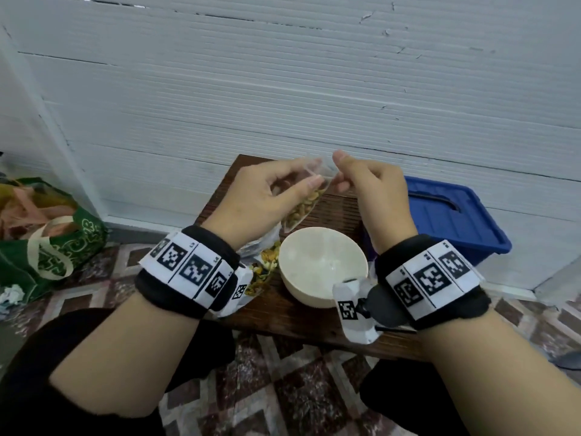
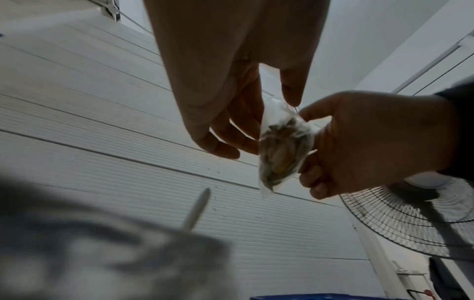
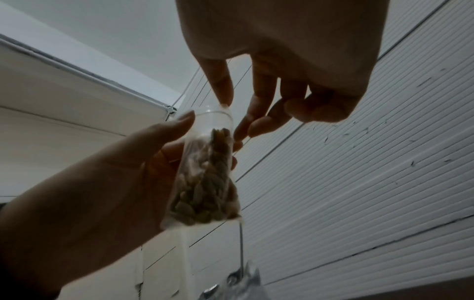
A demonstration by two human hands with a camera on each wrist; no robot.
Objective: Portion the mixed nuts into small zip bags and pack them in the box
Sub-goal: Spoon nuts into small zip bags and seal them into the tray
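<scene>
A small clear zip bag [image 1: 306, 204] part-filled with mixed nuts hangs in the air above the wooden table [image 1: 283, 313]. My left hand [image 1: 301, 184] grips its upper part, thumb in front and fingers behind. My right hand [image 1: 338, 171] pinches the bag's top edge from the right. In the left wrist view the bag [image 2: 282, 154] sits between the left hand [image 2: 256, 121] and the right hand [image 2: 310, 142]. The right wrist view shows the right hand [image 3: 236, 117] at the open mouth of the bag [image 3: 205, 182], which the left hand [image 3: 179, 132] holds. A blue lidded box [image 1: 452, 215] stands at the right.
A white bowl [image 1: 323, 265] sits on the table below the hands. A large opened bag of mixed nuts [image 1: 264, 269] lies to its left. A green shopping bag [image 1: 53, 237] stands on the floor at the left. A fan [image 2: 410, 223] is at the right.
</scene>
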